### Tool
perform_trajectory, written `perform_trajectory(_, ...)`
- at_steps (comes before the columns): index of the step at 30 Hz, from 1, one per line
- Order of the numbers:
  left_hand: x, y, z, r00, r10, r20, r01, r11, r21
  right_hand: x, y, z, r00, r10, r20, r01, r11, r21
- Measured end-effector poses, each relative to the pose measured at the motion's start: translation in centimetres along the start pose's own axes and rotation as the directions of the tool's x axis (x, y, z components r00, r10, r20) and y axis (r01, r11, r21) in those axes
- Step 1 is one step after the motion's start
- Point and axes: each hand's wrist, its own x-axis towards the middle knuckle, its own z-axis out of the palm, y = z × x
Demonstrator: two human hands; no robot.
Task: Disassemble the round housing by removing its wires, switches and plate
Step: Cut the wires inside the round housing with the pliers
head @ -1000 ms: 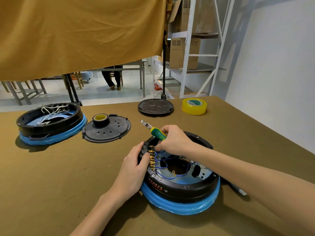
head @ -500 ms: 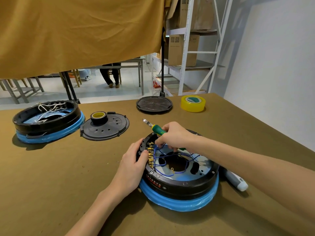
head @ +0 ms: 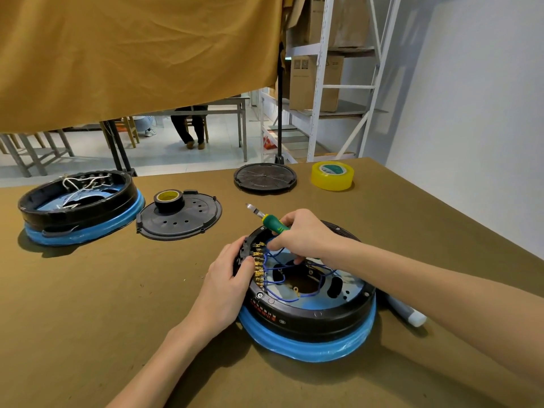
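Observation:
The round black housing (head: 318, 315) with a blue wrapped base sits in front of me on the brown table. Inside it, blue wires (head: 282, 275) run from a row of brass terminals (head: 259, 266) on its left inner wall. My left hand (head: 232, 278) grips the housing's left rim beside the terminals. My right hand (head: 303, 234) reaches over the far rim, holding a green-and-yellow screwdriver (head: 269, 220) in the palm with its metal tip pointing up-left. Its fingertips pinch a blue wire near the top terminals.
A second housing (head: 79, 207) with white wires stands at far left. Beside it lies a black plate (head: 182, 219) carrying a black tape roll (head: 168, 200). Another black plate (head: 265, 176) and a yellow tape roll (head: 332, 175) lie at the back. A white-capped tool (head: 409, 315) lies right of the housing.
My right hand has shifted slightly toward the terminals and its fingers have dipped onto the blue wires. The left hand has stayed on the rim.

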Motion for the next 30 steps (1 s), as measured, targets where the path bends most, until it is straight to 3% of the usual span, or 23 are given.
perform_trajectory(5, -0.3, 0.0, 0.1, 1.0, -0.008, 0.005, 0.009, 1.0, -0.018, -1.0, 0.2, -1.7, 0.975, -0.208, -0.082, 0.206, 0.978, -0.032)
perform_trajectory(8, -0.5, 0.7, -0.1, 0.997, 0.039, -0.061, -0.039, 0.999, -0.004, -0.9, 0.5, -3.0, 0.955, -0.276, -0.107, 0.264, 0.958, -0.113)
perform_trajectory(13, 1.4, 3.0, -1.8, 0.992, 0.094, -0.084, -0.07, 0.966, 0.251, -0.2, 2.8, -3.3, 0.884, -0.35, -0.309, 0.301, 0.933, -0.196)
perform_trajectory(17, 2.6, 4.8, -1.5, 0.993, 0.114, -0.017, -0.089, 0.854, 0.513, 0.3, 4.3, -3.6, 0.83, -0.365, -0.421, 0.245, 0.918, -0.313)
perform_trajectory(25, 3.2, 4.1, -0.4, 0.999, 0.0, 0.053, -0.02, 0.933, 0.36, 0.9, 4.7, -3.2, 0.824, -0.34, -0.454, 0.188, 0.919, -0.346)
perform_trajectory(30, 2.8, 3.4, 0.0, 0.995, 0.057, 0.079, -0.079, 0.947, 0.311, 0.3, 4.2, -3.3, 0.824, -0.363, -0.435, 0.212, 0.91, -0.357)
